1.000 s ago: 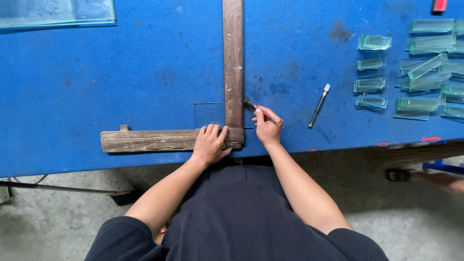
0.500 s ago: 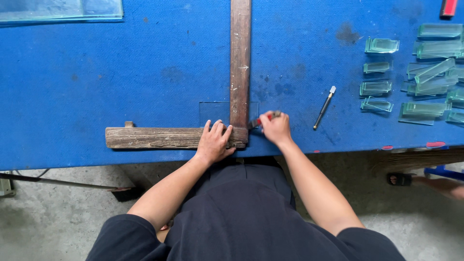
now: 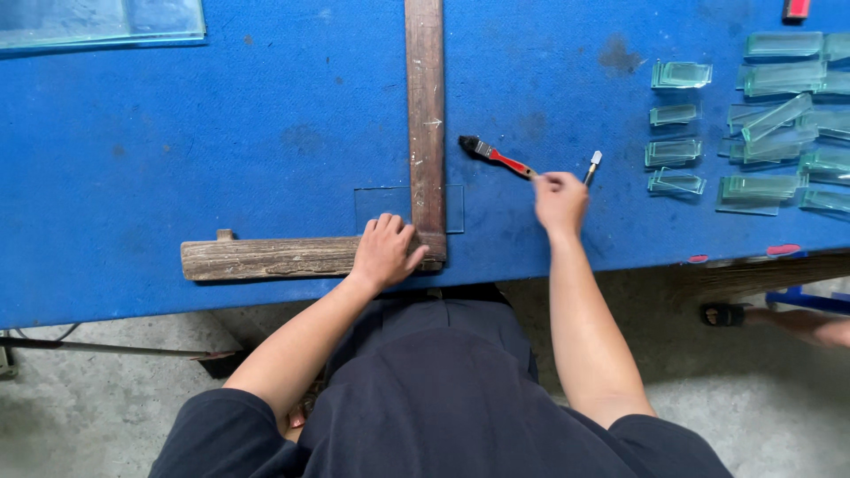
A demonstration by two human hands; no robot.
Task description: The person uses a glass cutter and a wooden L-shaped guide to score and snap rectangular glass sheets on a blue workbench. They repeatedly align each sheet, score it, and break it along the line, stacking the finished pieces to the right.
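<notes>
A wooden L-shaped square (image 3: 425, 115) lies on the blue table (image 3: 221, 133), its long arm running away from me and its short arm along the near edge. My left hand (image 3: 385, 252) presses flat on the corner of the square. A small clear glass pane (image 3: 376, 208) lies under that corner. My right hand (image 3: 560, 199) is to the right of the square, fingers closed on the end of a red-handled brush (image 3: 491, 157) whose dark bristles point up-left. A slim metal glass cutter (image 3: 591, 166) lies just right of this hand.
Several stacks of small cut glass strips (image 3: 761, 133) cover the table's right side. A large glass sheet (image 3: 97, 22) lies at the far left. A red object (image 3: 797, 9) sits at the top right. Another person's sandalled foot (image 3: 726, 314) shows on the floor at right.
My right hand has moved from the square's corner to the right and away from me, carrying the brush. The left hand stays on the square.
</notes>
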